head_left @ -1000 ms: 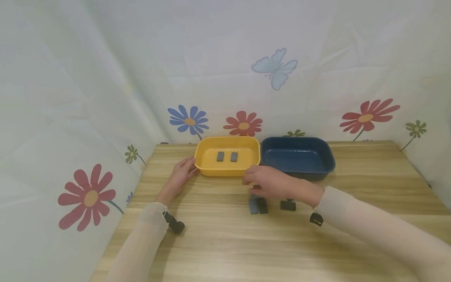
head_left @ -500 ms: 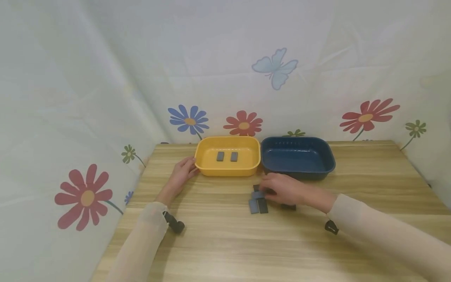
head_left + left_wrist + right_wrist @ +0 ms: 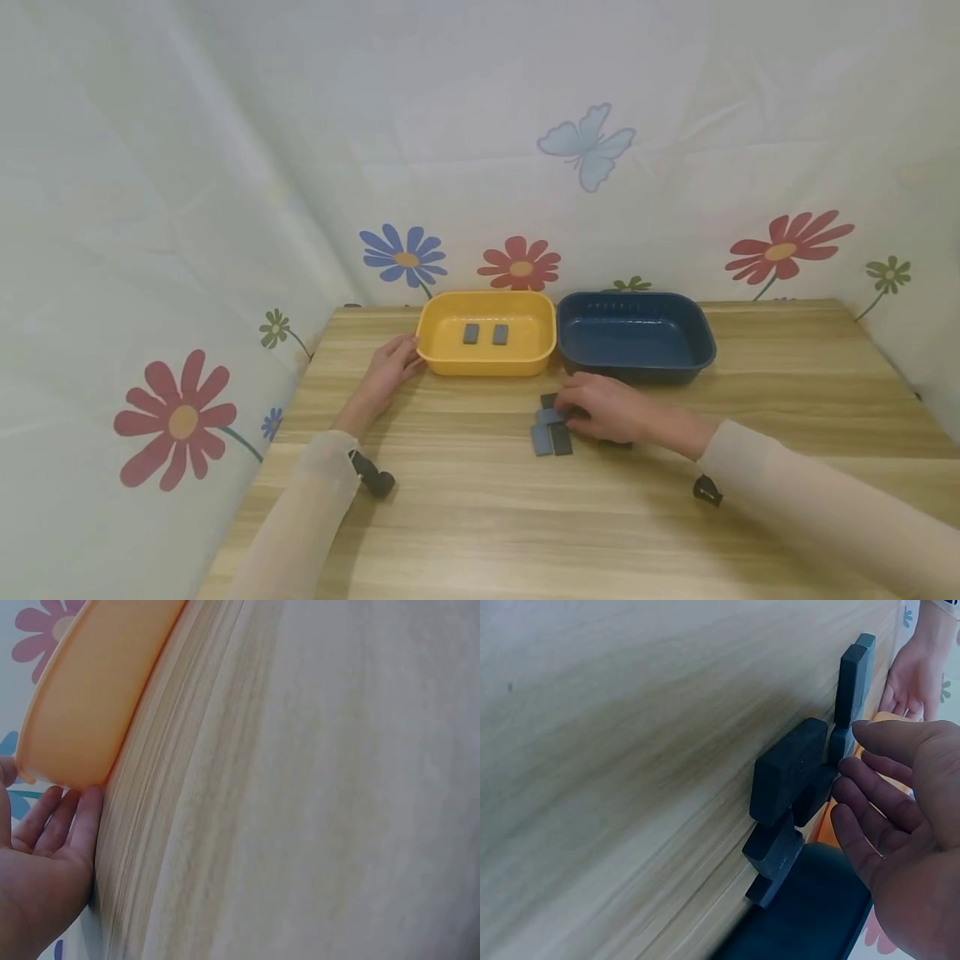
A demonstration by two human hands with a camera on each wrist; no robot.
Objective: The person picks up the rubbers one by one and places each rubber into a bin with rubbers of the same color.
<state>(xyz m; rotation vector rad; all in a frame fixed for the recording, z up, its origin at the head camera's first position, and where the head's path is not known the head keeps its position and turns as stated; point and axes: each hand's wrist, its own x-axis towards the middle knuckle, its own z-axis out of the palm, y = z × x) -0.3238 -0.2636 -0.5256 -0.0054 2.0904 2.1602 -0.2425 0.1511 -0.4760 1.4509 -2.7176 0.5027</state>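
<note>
My right hand (image 3: 606,408) is over a small group of flat rectangular blocks on the table, fingertips right at a blue-grey block (image 3: 550,416). In the right wrist view its thumb and fingers are loosely bent and apart beside the dark blocks (image 3: 789,769). Another blue-grey block (image 3: 541,440) and a dark grey block (image 3: 560,439) lie side by side in front. Part of the group is hidden under the hand. My left hand (image 3: 390,363) touches the left end of a yellow basin (image 3: 486,367), its fingers extended against the wall in the left wrist view (image 3: 90,712).
Two grey blocks (image 3: 485,334) lie apart inside the yellow basin. A dark blue basin (image 3: 636,340) stands against its right side, at the back of the wooden table (image 3: 480,517). A white patterned curtain (image 3: 465,167) hangs behind and at the left.
My right hand has drawn back to the right from near the yellow basin's front corner and lowered to the blocks, then stayed nearly still. The left hand has not moved.
</note>
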